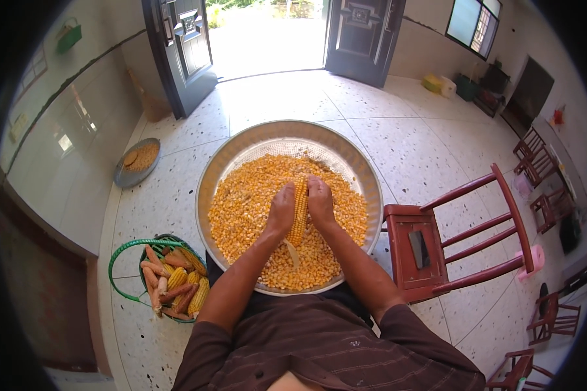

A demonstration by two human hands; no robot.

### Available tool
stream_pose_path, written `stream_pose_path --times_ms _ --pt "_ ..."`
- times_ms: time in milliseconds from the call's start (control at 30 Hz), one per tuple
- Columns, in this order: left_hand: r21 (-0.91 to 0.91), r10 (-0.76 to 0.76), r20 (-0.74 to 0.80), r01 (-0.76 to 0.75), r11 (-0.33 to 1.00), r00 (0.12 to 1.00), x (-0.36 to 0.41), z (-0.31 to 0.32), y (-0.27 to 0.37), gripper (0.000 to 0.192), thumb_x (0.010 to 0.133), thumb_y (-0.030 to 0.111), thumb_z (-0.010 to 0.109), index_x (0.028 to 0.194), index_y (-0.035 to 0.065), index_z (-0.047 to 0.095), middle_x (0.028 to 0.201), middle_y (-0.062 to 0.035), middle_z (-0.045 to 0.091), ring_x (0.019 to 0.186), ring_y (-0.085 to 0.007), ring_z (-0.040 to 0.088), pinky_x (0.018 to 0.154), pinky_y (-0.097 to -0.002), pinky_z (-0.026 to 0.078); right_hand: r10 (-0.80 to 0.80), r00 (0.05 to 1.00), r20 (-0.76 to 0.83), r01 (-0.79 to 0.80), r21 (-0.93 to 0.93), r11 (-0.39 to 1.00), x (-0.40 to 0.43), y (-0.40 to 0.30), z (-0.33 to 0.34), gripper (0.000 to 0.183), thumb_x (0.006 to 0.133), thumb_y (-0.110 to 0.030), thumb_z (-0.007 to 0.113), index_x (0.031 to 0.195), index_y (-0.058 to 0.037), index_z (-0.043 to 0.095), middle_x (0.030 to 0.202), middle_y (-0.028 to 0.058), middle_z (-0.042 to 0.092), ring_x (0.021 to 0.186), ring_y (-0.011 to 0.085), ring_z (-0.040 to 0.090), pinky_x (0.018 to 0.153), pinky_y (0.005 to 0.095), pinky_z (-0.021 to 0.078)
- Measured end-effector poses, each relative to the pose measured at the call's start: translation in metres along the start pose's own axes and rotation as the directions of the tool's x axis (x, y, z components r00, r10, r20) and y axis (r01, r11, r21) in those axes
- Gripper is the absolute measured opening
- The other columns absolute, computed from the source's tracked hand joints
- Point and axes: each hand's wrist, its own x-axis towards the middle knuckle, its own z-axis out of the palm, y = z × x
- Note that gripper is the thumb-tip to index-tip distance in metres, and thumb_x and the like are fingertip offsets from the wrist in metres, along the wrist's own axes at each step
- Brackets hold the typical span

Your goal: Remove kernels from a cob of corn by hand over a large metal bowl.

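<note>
A large round metal sieve [288,128] with a perforated base rests over my lap, heaped with loose corn kernels [244,205]. Above the kernels, an ear of corn [300,210] is gripped from both sides, one end pointing away from me and a strip of husk hanging at the near end. My left hand [282,207] closes on its left side. On its right side is my right hand [321,201], near the far end. Rows of kernels show between the hands; the fingertips are partly hidden.
At lower left stands a green basket [120,259] with bare cobs and ears of corn. A grey basin [129,181] holds kernels near the left wall. Right of the sieve is a red wooden chair [411,215] with a dark phone [418,250] on its seat. A double door stands open ahead.
</note>
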Motion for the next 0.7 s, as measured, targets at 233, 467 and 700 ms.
stream_pose_path --times_ms 233,467,700 --pt "0.082 0.067 -0.095 -0.06 0.995 0.993 -0.006 0.001 0.006 0.059 0.108 0.042 0.036 0.128 -0.0103 0.057 0.119 -0.0276 0.065 0.113 -0.0339 0.063 0.099 -0.0401 0.047 0.128 0.991 -0.026 -0.126 0.059 0.99 -0.002 0.001 0.002 0.043 0.106 -0.032 0.047 0.103 0.0072 0.064 0.091 0.0112 0.068 0.082 0.0201 0.059 0.077 0.0373 0.0468" --pt "0.092 0.095 -0.051 -0.09 0.992 0.994 -0.003 0.006 0.001 0.059 0.108 0.042 0.036 0.129 -0.0097 0.056 0.122 -0.0283 0.064 0.116 -0.035 0.062 0.099 -0.0399 0.047 0.001 0.997 -0.076 0.013 0.178 0.984 0.011 0.021 0.003 0.039 0.106 -0.029 0.045 0.091 0.0028 0.062 0.076 0.0021 0.055 0.071 0.015 0.049 0.068 0.0345 0.0427" --pt "0.068 0.098 -0.091 -0.092 0.993 0.991 -0.003 0.0 0.002 0.056 0.109 0.041 0.034 0.123 -0.0076 0.059 0.111 -0.027 0.067 0.103 -0.0352 0.064 0.091 -0.0411 0.049 0.23 0.97 0.083 -0.244 0.266 0.933 0.002 0.001 -0.002 0.039 0.106 -0.031 0.046 0.084 -0.0017 0.058 0.072 0.0002 0.052 0.065 0.0121 0.045 0.061 0.0326 0.039"
